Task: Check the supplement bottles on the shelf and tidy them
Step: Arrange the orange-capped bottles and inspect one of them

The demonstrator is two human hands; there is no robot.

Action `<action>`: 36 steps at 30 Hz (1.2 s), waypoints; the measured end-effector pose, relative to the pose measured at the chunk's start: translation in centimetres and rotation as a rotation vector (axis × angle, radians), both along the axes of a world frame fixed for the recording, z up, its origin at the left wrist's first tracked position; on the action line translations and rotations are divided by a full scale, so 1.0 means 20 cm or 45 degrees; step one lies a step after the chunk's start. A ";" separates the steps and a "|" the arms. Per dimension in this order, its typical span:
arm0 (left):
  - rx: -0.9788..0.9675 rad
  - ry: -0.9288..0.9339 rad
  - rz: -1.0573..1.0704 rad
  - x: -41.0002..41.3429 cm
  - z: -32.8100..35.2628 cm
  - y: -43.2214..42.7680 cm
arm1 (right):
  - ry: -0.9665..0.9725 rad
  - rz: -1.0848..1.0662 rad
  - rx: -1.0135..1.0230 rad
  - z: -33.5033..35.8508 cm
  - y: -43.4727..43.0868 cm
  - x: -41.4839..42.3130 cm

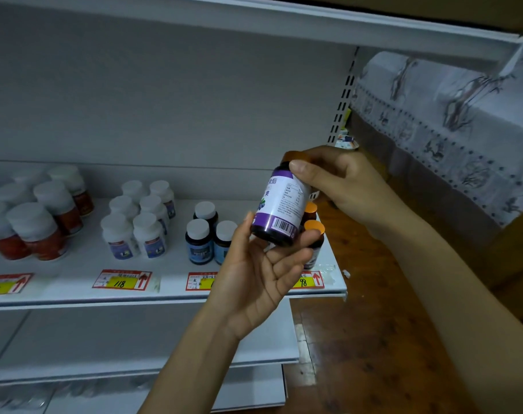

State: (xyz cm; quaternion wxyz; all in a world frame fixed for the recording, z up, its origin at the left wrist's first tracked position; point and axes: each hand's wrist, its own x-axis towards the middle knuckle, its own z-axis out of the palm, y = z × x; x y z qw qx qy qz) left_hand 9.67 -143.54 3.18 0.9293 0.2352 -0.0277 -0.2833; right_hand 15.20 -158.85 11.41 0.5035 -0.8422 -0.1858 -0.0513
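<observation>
A dark bottle with a purple-and-white label and an orange cap (282,204) is held tilted in the air in front of the white shelf (84,264). My right hand (338,180) grips it near the cap, thumb across the label. My left hand (263,270) supports its base from below, fingers curled round it. Two more orange-capped bottles (313,234) stand on the shelf behind it. On the shelf stand three dark blue-labelled bottles (206,234), several white blue-labelled bottles (140,222) and several red-labelled bottles (36,219).
Price tags (121,279) line the shelf's front edge. An upper shelf (284,22) hangs overhead and lower shelves (134,354) sit below. A patterned cloth (448,121) covers something to the right, over a brown wooden floor (374,339).
</observation>
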 end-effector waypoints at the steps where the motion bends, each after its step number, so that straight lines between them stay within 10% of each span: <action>1: -0.006 -0.003 -0.010 0.00 0.00 0.00 | -0.004 -0.001 -0.014 0.00 0.00 0.00; 23: -0.025 0.045 -0.027 -0.02 0.00 -0.04 | 0.104 -0.010 0.283 -0.07 0.03 -0.14; 36: 0.388 -0.170 0.496 -0.14 -0.03 0.00 | 0.295 0.107 0.387 -0.15 0.00 -0.24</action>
